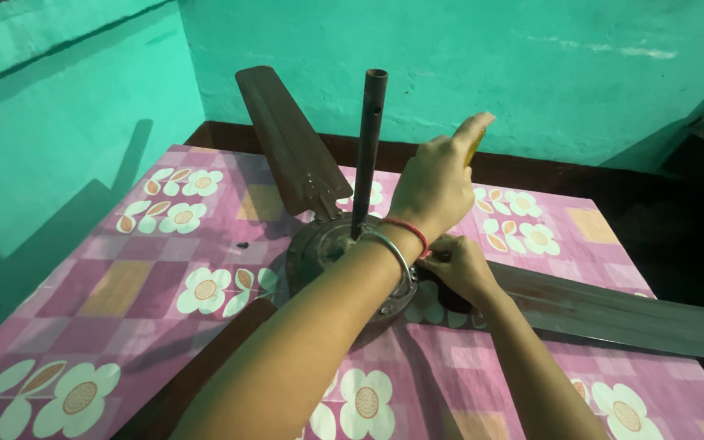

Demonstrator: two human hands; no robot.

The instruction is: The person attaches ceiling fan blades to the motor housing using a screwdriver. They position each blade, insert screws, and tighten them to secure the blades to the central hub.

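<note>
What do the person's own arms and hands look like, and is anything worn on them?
Both forearms are bare, with no sleeves in view. The left hand has a thin silver-coloured metal bangle and a red thread band around its wrist. The right hand shows no ring, glove or band that I can see; its wrist is partly hidden.

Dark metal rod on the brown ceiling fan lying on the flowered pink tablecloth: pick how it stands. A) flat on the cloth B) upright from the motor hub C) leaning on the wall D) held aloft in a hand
B: the dark metal rod rises upright from the round motor hub.
</note>
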